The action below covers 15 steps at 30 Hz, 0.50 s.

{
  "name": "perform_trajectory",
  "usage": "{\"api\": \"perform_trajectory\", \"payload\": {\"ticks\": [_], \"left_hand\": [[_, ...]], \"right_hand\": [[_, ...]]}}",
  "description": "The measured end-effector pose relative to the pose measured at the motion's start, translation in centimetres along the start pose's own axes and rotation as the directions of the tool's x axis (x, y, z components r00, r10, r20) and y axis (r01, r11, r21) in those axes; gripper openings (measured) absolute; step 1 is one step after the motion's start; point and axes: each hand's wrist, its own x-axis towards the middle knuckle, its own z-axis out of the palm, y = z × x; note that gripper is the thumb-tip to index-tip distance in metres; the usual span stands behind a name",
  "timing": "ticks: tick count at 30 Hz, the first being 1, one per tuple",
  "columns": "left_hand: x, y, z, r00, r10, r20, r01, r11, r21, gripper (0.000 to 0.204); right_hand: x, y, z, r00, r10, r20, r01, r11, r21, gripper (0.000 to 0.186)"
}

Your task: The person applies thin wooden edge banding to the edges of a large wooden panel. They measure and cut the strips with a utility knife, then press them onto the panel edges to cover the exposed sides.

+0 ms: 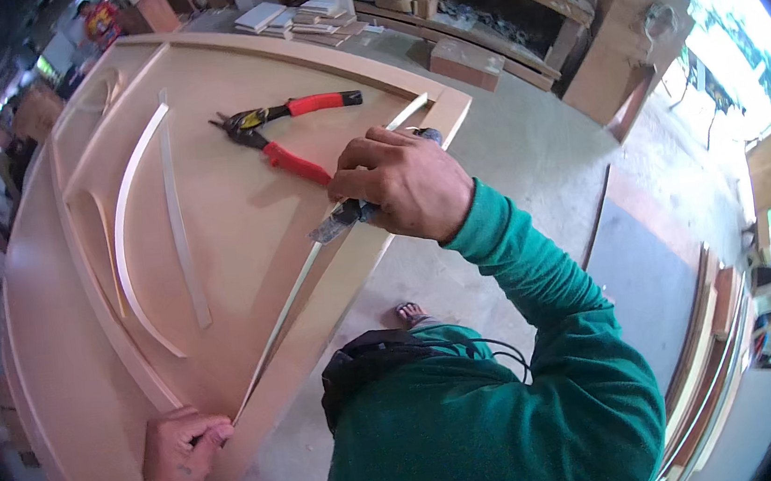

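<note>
A long thin pale strip (287,309) runs along the inner edge of the cream panel's raised border (339,292). At the near left end, my left hand (180,453) pinches the strip between thumb and fingers. My right hand (406,185) is wrapped round a cutter knife (335,221), its broad, worn blade lying on the strip and its dark end showing beyond my knuckles. Part of the strip under that hand is hidden; its far end shows past my fingers. Red-handled cutting pliers (310,105) lie spread on the panel just beyond my right hand.
A curved white strip (123,212) and a straighter strip (179,225) lie on the panel's recessed face. Stacked boards (296,17), a wooden shelf (492,4) and a cardboard box (466,65) stand beyond. Long planks (709,366) lie to the right.
</note>
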Motion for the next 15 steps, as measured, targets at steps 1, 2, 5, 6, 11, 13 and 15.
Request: {"api": "perform_trajectory", "payload": {"ticks": [1,2,5,6,11,13,15], "left_hand": [[0.2,0.2,0.2,1.000,-0.008,0.009,0.008,1.000,0.008,0.016],[0.4,0.4,0.2,1.000,-0.019,0.016,0.019,1.000,0.016,0.017],[1.3,-0.5,0.4,0.996,-0.069,0.061,0.070,0.997,-0.016,0.021],[1.1,-0.7,0.5,0.996,-0.069,0.060,0.071,0.997,-0.034,0.021],[0.9,-0.6,0.5,0.989,-0.141,0.038,0.144,0.985,-0.097,0.019],[1.2,-0.7,0.6,0.994,-0.102,0.038,0.105,0.992,-0.070,0.019],[1.3,-0.9,0.6,0.994,-0.097,0.042,0.100,0.992,-0.075,0.017]], "right_hand": [[-0.4,0.2,-0.1,1.000,0.008,0.010,-0.008,1.000,-0.009,0.032],[-0.7,0.4,-0.3,1.000,0.014,0.020,-0.013,1.000,-0.016,0.032],[-0.5,1.5,-0.9,0.996,0.034,0.079,-0.031,0.999,-0.030,0.033],[-0.5,1.5,-1.2,0.993,0.048,0.108,-0.045,0.999,-0.030,0.033],[-1.5,2.0,-3.1,0.990,0.111,0.091,-0.112,0.994,0.005,0.030],[-1.7,2.4,-3.6,0.985,0.131,0.114,-0.132,0.991,0.006,0.037],[-2.0,2.7,-3.8,0.988,0.117,0.099,-0.117,0.993,-0.005,0.039]]}}
